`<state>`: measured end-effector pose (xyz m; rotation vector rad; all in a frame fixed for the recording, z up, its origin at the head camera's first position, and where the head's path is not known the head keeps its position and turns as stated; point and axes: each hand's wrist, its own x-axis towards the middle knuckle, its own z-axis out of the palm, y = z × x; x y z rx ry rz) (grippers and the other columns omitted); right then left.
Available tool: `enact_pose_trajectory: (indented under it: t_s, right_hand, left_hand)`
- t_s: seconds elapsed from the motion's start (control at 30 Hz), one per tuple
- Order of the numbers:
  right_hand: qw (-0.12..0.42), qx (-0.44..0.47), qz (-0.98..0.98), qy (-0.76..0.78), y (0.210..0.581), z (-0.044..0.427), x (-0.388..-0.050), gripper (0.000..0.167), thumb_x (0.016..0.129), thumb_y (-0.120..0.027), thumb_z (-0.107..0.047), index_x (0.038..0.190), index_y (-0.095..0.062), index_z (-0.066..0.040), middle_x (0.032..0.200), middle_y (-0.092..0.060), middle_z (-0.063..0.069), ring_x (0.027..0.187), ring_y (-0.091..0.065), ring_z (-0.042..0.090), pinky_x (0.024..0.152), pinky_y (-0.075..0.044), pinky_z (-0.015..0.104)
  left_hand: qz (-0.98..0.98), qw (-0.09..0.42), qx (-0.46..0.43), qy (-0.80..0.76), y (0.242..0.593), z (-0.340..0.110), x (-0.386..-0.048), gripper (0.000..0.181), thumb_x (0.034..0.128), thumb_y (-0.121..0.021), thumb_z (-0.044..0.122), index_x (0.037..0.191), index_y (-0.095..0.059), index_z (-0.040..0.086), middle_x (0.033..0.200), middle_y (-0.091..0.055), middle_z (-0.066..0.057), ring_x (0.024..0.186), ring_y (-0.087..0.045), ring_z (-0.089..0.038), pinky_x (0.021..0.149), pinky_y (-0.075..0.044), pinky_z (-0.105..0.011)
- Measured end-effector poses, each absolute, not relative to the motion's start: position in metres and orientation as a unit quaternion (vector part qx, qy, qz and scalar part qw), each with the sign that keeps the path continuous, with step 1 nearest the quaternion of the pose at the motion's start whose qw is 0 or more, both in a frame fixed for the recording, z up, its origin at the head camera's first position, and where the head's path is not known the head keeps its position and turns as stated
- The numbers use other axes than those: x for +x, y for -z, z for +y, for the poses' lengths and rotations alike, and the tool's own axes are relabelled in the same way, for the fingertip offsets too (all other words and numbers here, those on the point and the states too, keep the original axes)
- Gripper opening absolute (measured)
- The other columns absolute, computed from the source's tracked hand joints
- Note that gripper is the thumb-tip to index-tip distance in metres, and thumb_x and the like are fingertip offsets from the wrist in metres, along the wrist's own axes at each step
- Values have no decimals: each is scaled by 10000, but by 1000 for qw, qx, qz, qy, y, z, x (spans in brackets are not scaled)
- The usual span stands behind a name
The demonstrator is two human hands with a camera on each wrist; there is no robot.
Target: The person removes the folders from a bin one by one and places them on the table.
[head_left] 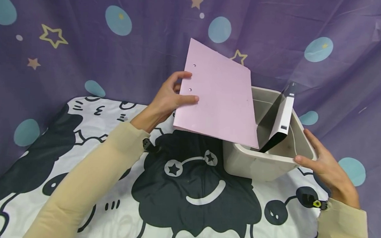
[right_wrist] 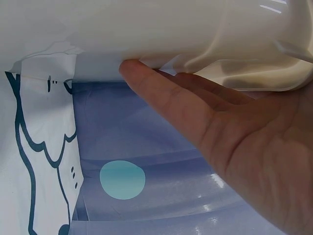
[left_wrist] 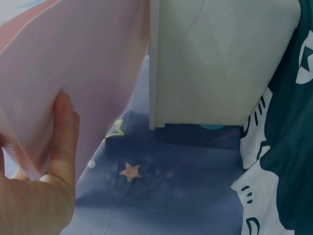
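Note:
My left hand point(head_left: 170, 97) pinches the left edge of a pink file folder point(head_left: 221, 99), thumb on the near face beside two small metal rivets. The folder is tilted, its lower right corner over the left rim of a light grey bin point(head_left: 239, 164). In the left wrist view the thumb lies along the pink folder point(left_wrist: 98, 63). My right hand point(head_left: 330, 166) holds the bin's right front corner, thumb at the rim and fingers along the outer side. The right wrist view shows that hand point(right_wrist: 215, 122) against the bin wall point(right_wrist: 122, 29). Inside the bin a black-and-white binder point(head_left: 283, 113) leans upright.
Beneath the bin lies a white cloth with black cartoon figures point(head_left: 203, 189). Behind it hangs a purple curtain point(head_left: 161, 44) with stars and blue ovals, close to the back of the bin.

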<state>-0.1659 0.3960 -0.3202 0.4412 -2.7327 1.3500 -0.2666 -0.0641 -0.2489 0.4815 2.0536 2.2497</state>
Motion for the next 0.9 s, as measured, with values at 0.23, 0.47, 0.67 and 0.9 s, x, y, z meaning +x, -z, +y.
enact_pose_trajectory:
  t_s: [0.23,0.47,0.67,0.9]
  right_hand:
    - [22,137,-884,-446,318,393,-165,889,871,-627,-61,1547,-57,-140,1483,-262,118,1081,-465,41,821,-382,91]
    - [25,123,-891,-437,315,392,-164,891,868,-631,-80,1550,-67,-185,1532,-215,130,1108,-433,60,834,-357,86]
    - [22,122,-887,-444,314,392,-164,892,871,-629,-77,1550,-60,-181,1533,-215,124,1119,-427,64,837,-358,88]
    - [22,117,-890,-441,313,391,-164,900,866,-633,-76,1550,-60,-192,1527,-219,131,1119,-423,75,832,-358,87]
  left_hand:
    - [645,17,147,-750,256,-73,-258,713,748,-754,-58,1337,-446,199,1172,-542,-182,892,-648,-313,696,-564,-413]
    - [642,17,129,-756,263,-85,-253,727,756,-752,-50,1349,-433,224,1192,-528,-184,916,-642,-320,683,-567,-424]
    - [650,15,114,-751,269,-96,-250,742,760,-770,-11,1360,-428,258,1230,-518,-169,934,-631,-314,668,-568,-417]
    - [641,12,109,-760,277,-110,-246,738,769,-765,-8,1361,-421,266,1238,-512,-172,909,-641,-300,656,-567,-409]
